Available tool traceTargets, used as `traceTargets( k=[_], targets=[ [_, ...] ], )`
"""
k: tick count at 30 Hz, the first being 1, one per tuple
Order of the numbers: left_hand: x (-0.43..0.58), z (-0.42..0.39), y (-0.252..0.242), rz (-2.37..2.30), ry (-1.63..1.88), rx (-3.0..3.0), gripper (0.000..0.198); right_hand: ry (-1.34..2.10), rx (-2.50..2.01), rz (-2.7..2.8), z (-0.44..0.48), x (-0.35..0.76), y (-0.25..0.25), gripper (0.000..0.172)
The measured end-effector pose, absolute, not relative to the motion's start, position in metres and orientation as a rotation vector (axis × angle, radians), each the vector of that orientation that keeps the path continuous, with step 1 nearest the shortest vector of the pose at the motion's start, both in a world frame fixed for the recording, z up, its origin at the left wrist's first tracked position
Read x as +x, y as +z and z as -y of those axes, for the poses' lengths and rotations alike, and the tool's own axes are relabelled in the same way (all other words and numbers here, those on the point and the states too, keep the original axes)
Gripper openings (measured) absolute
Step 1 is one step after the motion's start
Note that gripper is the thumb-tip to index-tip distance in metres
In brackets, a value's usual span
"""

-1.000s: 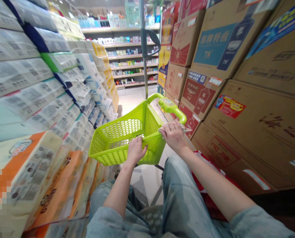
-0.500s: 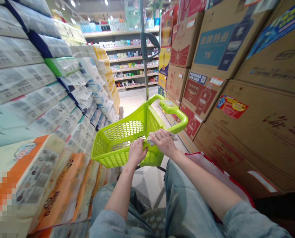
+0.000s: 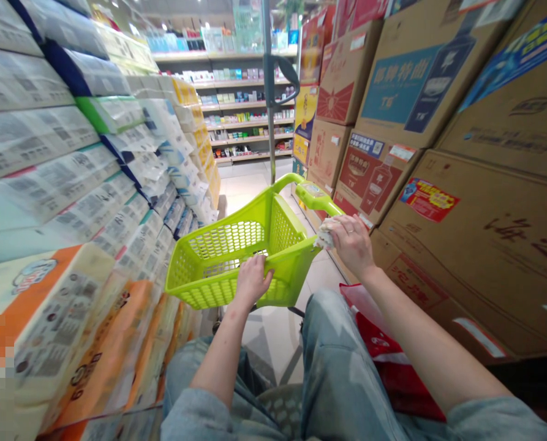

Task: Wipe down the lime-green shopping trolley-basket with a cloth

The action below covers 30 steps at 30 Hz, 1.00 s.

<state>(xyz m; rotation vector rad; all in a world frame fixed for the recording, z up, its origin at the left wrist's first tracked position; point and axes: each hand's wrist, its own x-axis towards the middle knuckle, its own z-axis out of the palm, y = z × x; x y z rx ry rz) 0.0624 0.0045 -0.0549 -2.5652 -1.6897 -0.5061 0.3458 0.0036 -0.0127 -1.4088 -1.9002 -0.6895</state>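
Observation:
A lime-green plastic shopping basket cart [image 3: 236, 245] stands in the aisle in front of my knees. My left hand [image 3: 251, 280] grips its near rim, fingers curled over the edge. My right hand [image 3: 352, 240] is closed on a crumpled white cloth [image 3: 324, 237] and presses it against the basket's right corner, just below the green handle [image 3: 316, 197].
Stacked packs of paper goods [image 3: 71, 202] wall the left side. Cardboard cartons [image 3: 438, 153] are piled on the right. A red and white bag [image 3: 383, 349] lies by my right leg. A grey pole [image 3: 268, 92] and product shelves [image 3: 245, 104] stand at the aisle's far end.
My right hand with the cloth slid left along the near rim toward my left hand, then moved back right to the corner under the handle. My left hand kept its grip.

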Motion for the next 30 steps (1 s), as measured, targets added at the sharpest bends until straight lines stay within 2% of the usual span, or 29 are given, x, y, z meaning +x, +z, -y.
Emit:
traceTargets(
  k=[6, 17, 23, 30],
  targets=[
    [0.061, -0.015, -0.050, 1.713, -0.550, -2.635, 0.034, -0.537, -1.369, 1.665, -0.018, 0.335, -0.019, 0.029],
    [0.067, -0.034, -0.049, 1.693, -0.512, -2.658, 0.038, -0.491, -1.463, 1.432, -0.047, 0.324, -0.019, 0.042],
    [0.076, -0.033, -0.050, 1.726, -0.429, -2.594, 0.035, -0.446, -1.409, 1.380, -0.045, 0.304, -0.050, 0.054],
    [0.081, -0.038, -0.050, 1.742, -0.409, -2.562, 0.034, -0.118, -1.422, 1.371, -0.036, 0.263, -0.105, 0.063]
  ],
)
